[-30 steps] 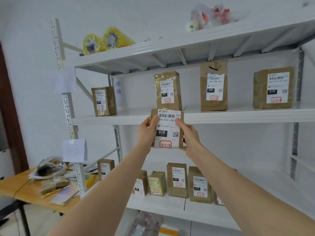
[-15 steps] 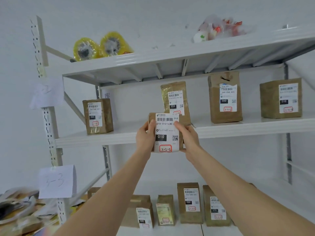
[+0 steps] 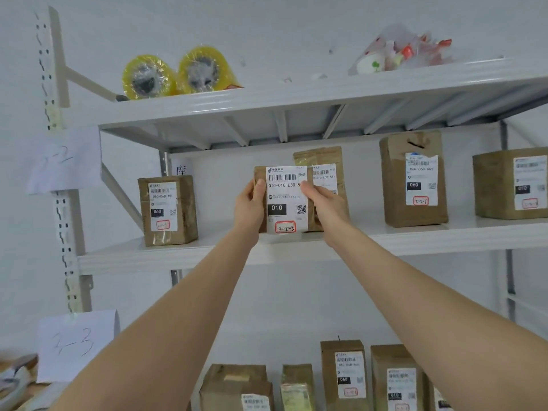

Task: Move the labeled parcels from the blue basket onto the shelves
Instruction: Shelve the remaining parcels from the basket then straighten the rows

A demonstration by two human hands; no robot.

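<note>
I have raised the labelled parcel point(image 3: 286, 200) from below the middle shelf point(image 3: 178, 256) to its front lip, centre frame. My left hand point(image 3: 249, 206) and right hand point(image 3: 326, 203) curl their fingers point(image 3: 260, 185) round its sides. Bare shelf lies leftward before the 060 box point(image 3: 167, 210); a taller parcel point(image 3: 320, 158) stands just behind.

Between my left fingers point(image 3: 260, 186) and right fingers point(image 3: 309, 190), the parcel point(image 3: 286, 200) sat before another parcel point(image 3: 321, 158) on the middle shelf point(image 3: 415, 241).

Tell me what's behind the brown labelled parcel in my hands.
A taller shiny brown parcel stands on the white metal shelf. Its lower left is hidden by the held parcel and right hand.
</note>
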